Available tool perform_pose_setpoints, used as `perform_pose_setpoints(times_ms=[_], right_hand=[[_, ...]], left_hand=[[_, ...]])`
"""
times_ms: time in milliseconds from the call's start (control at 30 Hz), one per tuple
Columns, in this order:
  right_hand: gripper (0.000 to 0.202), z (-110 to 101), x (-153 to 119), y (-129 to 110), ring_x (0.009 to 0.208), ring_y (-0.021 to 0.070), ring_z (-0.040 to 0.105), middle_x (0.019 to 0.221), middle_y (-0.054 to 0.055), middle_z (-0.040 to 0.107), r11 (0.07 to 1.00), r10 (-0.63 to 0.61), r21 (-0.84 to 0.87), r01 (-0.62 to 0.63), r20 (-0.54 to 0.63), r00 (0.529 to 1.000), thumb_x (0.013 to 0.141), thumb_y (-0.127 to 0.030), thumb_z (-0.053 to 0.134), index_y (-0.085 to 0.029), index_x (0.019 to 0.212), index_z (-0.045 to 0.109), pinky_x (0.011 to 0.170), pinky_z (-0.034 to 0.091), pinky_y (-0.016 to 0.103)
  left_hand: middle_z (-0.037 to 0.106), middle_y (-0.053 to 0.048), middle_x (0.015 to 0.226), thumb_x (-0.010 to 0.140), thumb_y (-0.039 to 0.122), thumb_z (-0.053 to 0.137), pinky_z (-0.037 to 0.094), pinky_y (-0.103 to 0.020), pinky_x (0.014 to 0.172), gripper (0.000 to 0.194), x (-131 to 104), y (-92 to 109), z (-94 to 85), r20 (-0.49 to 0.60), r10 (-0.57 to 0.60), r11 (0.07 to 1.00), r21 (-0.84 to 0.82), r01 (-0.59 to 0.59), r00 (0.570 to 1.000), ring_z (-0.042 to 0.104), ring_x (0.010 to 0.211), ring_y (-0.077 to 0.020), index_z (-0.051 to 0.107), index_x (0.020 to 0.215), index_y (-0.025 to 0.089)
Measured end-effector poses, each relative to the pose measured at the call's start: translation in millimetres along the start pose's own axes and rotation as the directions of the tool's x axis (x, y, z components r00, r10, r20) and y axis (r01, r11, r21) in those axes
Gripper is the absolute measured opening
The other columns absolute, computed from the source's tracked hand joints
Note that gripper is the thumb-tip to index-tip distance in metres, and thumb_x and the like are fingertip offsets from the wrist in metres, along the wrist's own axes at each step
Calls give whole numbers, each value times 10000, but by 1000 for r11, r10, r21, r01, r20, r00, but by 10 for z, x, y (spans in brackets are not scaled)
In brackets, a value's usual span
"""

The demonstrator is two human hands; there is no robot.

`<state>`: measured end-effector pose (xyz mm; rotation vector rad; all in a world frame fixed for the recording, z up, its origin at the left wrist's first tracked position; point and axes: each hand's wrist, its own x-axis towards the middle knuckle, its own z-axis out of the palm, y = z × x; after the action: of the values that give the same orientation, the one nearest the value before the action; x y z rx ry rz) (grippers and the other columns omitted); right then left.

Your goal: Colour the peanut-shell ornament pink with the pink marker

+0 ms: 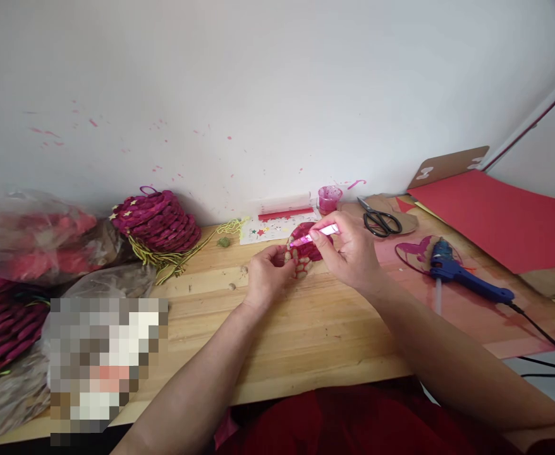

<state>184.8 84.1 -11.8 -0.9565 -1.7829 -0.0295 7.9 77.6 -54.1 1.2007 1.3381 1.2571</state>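
In the middle of the wooden table (306,341), my right hand (351,253) grips a white brush (327,232) whose pink tip points left and down. The tip is close to a peanut between the fingertips of my left hand (268,272). Under and between both hands lies a round magenta piece (313,237) with several peanuts (301,262) along its near side. Part of that piece is hidden by my right hand. Behind it stand a clear cup with pink paint (329,199) and a white sheet with small stars (268,230).
Black-handled scissors (382,222) lie behind my right hand. A blue glue gun (469,281) with its cord and red sheets (500,215) are at the right. Magenta braided bundle (161,221), yellow-green strings and plastic bags (35,234) fill the left. A white wall stands behind.
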Motion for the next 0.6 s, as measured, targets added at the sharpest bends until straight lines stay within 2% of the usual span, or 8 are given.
perform_pose_setpoints(times_ms=[167,233,367,500,600], right_hand=[[53,-65,18,-93,822,212,687,861,15,764,1000,-31,-1,31,-69,997,977,-267,652,-252,928,637,810,468,405],[42,-94,24,-129,825,212,690,871,18,766,998,-49,36,51,-63,997,984,-266,644,-255,944,639,802,478,406],[26,-127,29,-150,844,219,698,884,22,769,995,-96,16,97,-72,993,988,-251,650,-256,965,639,813,481,417],[35,-144,33,-152,831,216,688,879,21,768,995,-94,2,95,-144,985,989,-230,655,-257,974,639,809,478,419],[26,-138,27,-169,829,216,691,881,23,761,996,-72,49,77,-106,992,985,-240,654,-258,973,641,786,485,413]], left_hand=[[738,-20,740,655,286,852,542,-261,601,272,-24,44,-11,-17,98,993,-58,-99,995,654,623,-150,780,890,170],[715,-14,730,690,325,852,531,-262,614,271,-23,31,-20,-67,177,984,-4,-178,982,625,629,-145,800,914,180],[709,-25,779,762,320,818,515,-254,632,212,-13,4,-46,-143,348,934,144,-328,926,611,662,-143,838,938,204],[694,-21,783,772,289,821,503,-243,598,195,-12,19,-70,-156,428,894,214,-393,890,605,630,-130,843,944,199],[688,-21,778,802,283,799,499,-234,594,185,-19,36,-77,-147,464,870,259,-419,873,605,637,-128,840,961,197]])
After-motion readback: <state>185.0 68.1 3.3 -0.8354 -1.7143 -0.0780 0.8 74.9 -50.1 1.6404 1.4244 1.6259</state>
